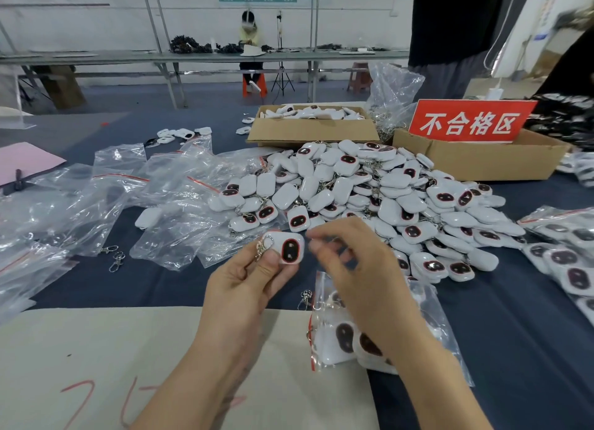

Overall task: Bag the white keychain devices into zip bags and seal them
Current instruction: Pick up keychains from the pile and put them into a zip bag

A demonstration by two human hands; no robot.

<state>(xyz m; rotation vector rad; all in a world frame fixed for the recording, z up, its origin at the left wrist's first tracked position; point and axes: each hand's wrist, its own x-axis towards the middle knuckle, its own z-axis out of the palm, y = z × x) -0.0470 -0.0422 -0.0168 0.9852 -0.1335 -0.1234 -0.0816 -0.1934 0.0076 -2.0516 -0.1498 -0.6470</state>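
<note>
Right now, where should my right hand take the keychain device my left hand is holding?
Probably pinch the device by its free right edge, coming from the right: the left hand grips its lower left corner beside the metal clip, while the rounded right side is bare and nearest the right hand.

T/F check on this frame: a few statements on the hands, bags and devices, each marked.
1. The left hand holds a white keychain device with a black oval face. True.
2. The red sign with white characters lies flat on the table. False: it stands upright in a brown cardboard box.
3. A clear plastic zip bag under the right hand holds devices. True.
4. The big pile of loose white devices sits inside a box. False: it lies on the dark blue tablecloth.
</note>
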